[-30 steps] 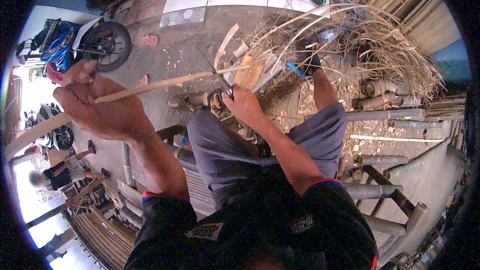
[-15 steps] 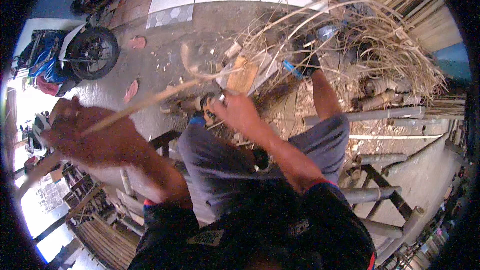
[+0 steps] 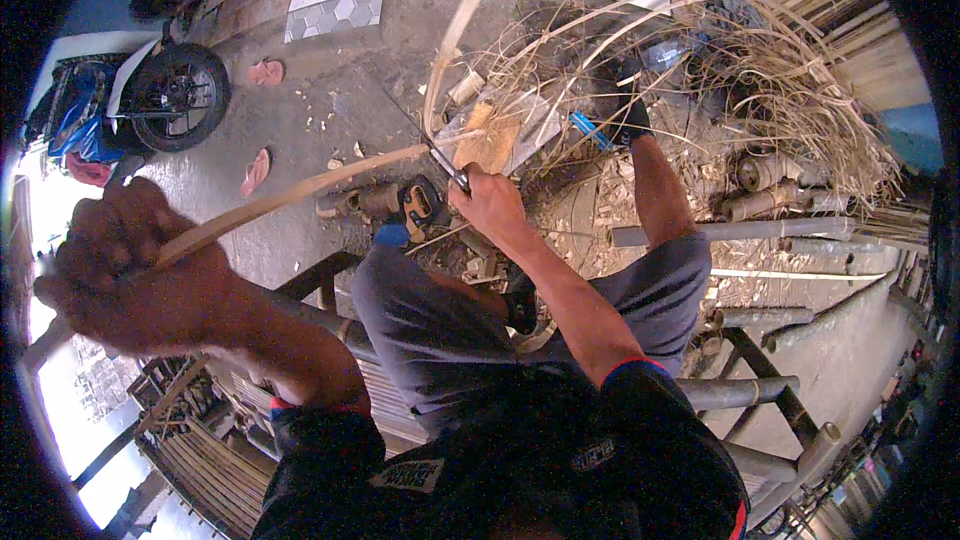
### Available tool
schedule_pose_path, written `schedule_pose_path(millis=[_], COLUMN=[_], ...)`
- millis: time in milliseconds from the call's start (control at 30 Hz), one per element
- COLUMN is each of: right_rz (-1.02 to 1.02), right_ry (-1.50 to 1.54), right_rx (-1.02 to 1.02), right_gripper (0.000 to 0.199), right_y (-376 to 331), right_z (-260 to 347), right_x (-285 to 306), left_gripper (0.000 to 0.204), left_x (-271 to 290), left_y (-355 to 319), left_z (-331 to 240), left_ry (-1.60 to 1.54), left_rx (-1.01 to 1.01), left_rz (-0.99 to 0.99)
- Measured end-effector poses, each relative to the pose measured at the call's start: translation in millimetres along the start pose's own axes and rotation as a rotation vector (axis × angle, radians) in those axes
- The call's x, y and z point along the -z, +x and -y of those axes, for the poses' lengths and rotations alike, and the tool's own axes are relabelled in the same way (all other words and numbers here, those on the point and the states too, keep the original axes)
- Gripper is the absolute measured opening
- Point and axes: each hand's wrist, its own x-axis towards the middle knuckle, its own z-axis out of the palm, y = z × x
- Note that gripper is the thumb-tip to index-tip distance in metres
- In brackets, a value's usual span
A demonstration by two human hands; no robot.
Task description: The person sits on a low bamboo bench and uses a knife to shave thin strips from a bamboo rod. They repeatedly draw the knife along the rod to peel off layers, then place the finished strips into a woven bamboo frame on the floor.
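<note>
My left hand (image 3: 140, 270) is closed round a long pale bamboo strip (image 3: 290, 200), raised at the left. The strip runs rightward to a knife (image 3: 447, 166) with a long thin blade, gripped by my right hand (image 3: 490, 205) above my knees. Where it meets the blade, the strip turns sharply and its free, slightly blurred part (image 3: 445, 55) rises toward the white tiles. Just beyond the knife lies a flat wooden block (image 3: 490, 135). A black and orange tool-like object (image 3: 420, 202) lies beside my right hand, its kind unclear.
A heap of thin bamboo shavings (image 3: 780, 80) spreads at the far right. Bamboo poles (image 3: 740, 230) lie at the right. A motorbike wheel (image 3: 180, 98) and pink sandals (image 3: 257, 170) are at the left. A blue-handled object (image 3: 590, 130) rests near my foot.
My right hand has moved slightly right and away from me, and the knife blade now shows. The strip's free part has swung up and away. My left hand has shifted slightly left.
</note>
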Motion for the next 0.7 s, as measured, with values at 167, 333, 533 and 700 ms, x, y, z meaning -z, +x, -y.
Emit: schedule_pose_path(millis=[167, 333, 533, 700], right_rz=[0.044, 0.052, -0.033, 0.077], right_ry=[0.103, -0.02, 0.17, -0.038], right_rx=[0.128, -0.091, 0.151, -0.17], right_gripper=[0.03, 0.032, 0.034, 0.036], right_y=[-9.6, 16.2, 6.2, 34.3], right_z=[55.0, -34.0, 15.8, -68.8], right_x=[29.0, -10.1, 3.0, -29.1], left_gripper=[0.023, 0.024, 0.026, 0.027], left_x=[-3.5, 9.4, -7.1, -11.7], left_y=[-4.8, 10.8, 4.5, 10.4], left_z=[6.0, -11.7, -0.3, -3.2], left_ry=[0.159, 0.535, 0.4, 0.432], left_rx=[-0.063, -0.288, -0.205, -0.118], left_rz=[0.026, 0.15, -0.026, 0.015])
